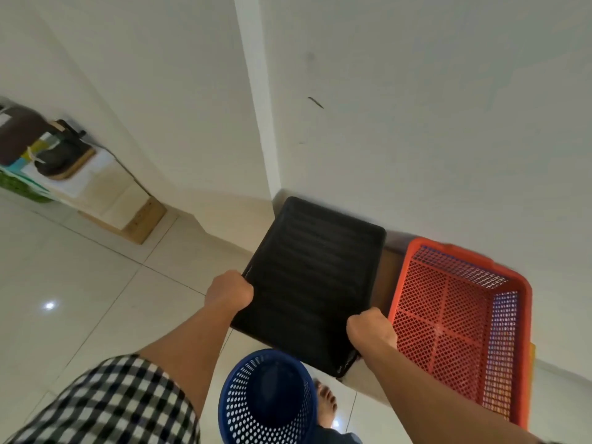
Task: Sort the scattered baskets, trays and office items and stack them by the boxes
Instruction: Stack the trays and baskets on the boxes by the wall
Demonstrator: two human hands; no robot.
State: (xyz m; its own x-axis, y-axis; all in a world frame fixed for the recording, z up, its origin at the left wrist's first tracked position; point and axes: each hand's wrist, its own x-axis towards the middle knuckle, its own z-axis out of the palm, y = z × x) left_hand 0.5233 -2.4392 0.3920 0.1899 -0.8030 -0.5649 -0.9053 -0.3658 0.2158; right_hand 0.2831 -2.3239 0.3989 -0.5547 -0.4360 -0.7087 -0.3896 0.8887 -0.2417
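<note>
Both grips were closed on the near edge of the black tray [315,277], the left grip [229,291] at its left corner and the right grip [371,330] further right. The tray lay over a box [389,274] against the wall, just left of the red basket [458,315]; whether it already rested on the box could not be told.

Held by one edge only, the tray would likely sag at its far end and scrape the wall. Its near corner overhung the box, so letting go too early could have tipped it down onto the blue basket [269,398] or the bare foot [326,402] below. A drift to the right would have knocked the red basket's rim.

The blue basket stood on the floor [96,283] close in front of the person, crowding any step forward. Far left, another box [128,206] carried assorted items, well apart from the tray
</note>
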